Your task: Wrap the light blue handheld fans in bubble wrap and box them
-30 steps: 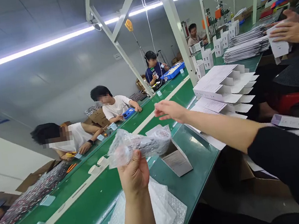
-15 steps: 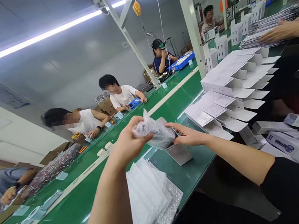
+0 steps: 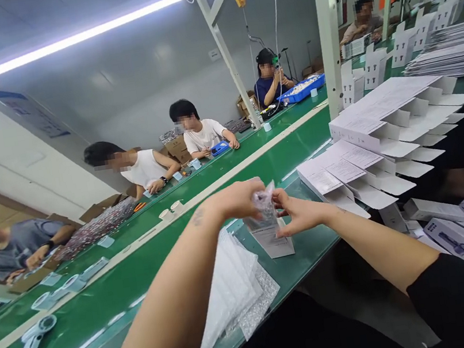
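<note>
In front of me a small white carton [image 3: 274,244] with printed text stands upright on the bench. A bubble-wrapped item [image 3: 266,201] is upright at its top; how far it reaches inside is hidden. My left hand [image 3: 242,198] is closed around the wrapped item from the left. From the right, my right hand [image 3: 303,211] has its thumb against the carton's side and its fingertips by the wrap. A fanned pile of bubble-wrap bags [image 3: 229,285] lies just left of the carton.
White open-flapped cartons [image 3: 355,155] are stacked at right, with loose boxes [image 3: 455,239] below. A green conveyor [image 3: 135,281] runs beyond, carrying grey-white handheld parts [image 3: 33,343]. Several co-workers sit along its far side. A metal post [image 3: 329,31] rises at right.
The wrapped item has turned from lying sideways to upright over the carton. My left hand has moved right and over it. A co-worker's hands have left the paper stack at right.
</note>
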A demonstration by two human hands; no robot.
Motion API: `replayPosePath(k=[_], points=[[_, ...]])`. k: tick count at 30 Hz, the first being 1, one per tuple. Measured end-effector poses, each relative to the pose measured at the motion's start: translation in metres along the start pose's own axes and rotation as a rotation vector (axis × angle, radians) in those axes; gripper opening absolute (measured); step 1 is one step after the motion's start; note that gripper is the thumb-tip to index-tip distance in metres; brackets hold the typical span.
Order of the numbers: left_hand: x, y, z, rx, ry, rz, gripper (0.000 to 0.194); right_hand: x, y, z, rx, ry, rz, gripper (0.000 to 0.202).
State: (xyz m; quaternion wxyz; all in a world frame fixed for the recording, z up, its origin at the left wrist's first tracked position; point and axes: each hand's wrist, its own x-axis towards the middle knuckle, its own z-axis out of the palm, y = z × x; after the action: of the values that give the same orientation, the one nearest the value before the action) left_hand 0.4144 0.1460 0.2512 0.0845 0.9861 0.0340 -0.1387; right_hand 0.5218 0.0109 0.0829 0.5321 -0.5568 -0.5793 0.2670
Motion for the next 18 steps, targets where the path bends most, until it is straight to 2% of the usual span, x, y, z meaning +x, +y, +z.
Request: replayPosePath(k=[4,5,8,10,11,13,14,16,17,18], points=[[-0.005,0.002,0.025,0.017,0.275,-0.007,0.039,0.000,-0.001,0.005,0.007,0.045,-0.041,0.079],[-0.008,0.002,0.034,0.013,0.309,0.013,0.036,-0.002,0.000,0.007,0.006,0.048,-0.051,0.083],[-0.022,0.006,0.057,0.051,0.270,0.091,0.031,-0.007,0.002,0.023,0.022,0.088,-0.032,0.104],[-0.037,0.009,0.068,0.061,0.289,0.168,0.036,-0.006,0.005,0.033,0.046,0.173,0.047,0.108],[-0.047,0.010,0.071,0.057,0.363,0.202,0.038,-0.001,0.006,0.036,0.061,0.219,0.091,0.103],[-0.077,0.003,0.076,0.009,0.592,0.204,0.038,0.019,0.010,0.034,0.100,0.292,0.145,0.088],[-0.098,-0.005,0.080,-0.049,0.747,0.152,0.036,0.036,0.013,0.031,0.122,0.317,0.144,0.085],[-0.152,-0.031,0.101,-0.217,1.076,-0.112,0.031,0.082,0.019,0.022,0.167,0.352,0.098,0.088],[-0.184,-0.046,0.120,-0.318,1.217,-0.343,0.028,0.110,0.024,0.018,0.180,0.355,0.071,0.091],[-0.218,-0.061,0.145,-0.402,1.273,-0.613,0.028,0.139,0.029,0.015,0.184,0.339,0.065,0.094]])
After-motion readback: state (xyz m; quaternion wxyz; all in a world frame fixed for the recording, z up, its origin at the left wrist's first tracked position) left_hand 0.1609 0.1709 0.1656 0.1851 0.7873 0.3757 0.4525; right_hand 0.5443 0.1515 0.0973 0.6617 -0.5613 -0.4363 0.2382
